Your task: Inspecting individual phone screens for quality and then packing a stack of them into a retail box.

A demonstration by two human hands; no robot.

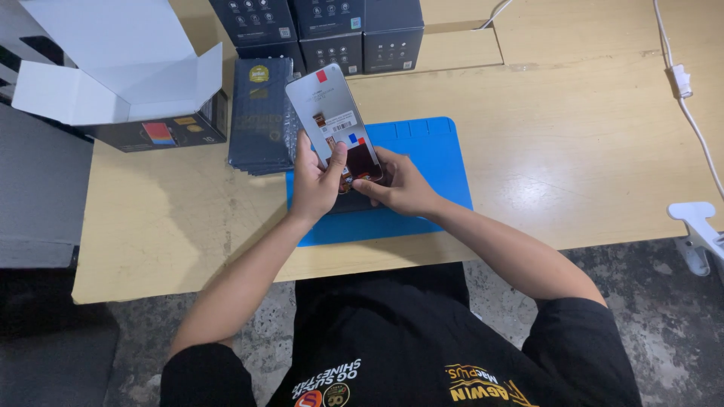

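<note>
Left hand (317, 181): fingers wrapped around the phone screen panel (334, 128), thumb on its back.
Right hand (400, 185): fingers pinching the panel's near end.
Panel: tilted above the blue mat (430, 158), mid worktop (573, 151).
Advice: support edges, avoid flexing.

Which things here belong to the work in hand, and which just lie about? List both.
In hand:
- grey phone screen panel, held by left hand and right hand
- blue mat beneath

Lying about:
- open white-lined box
- stack of dark flat packets
- dark boxes
- white cable
- white clamp
</note>
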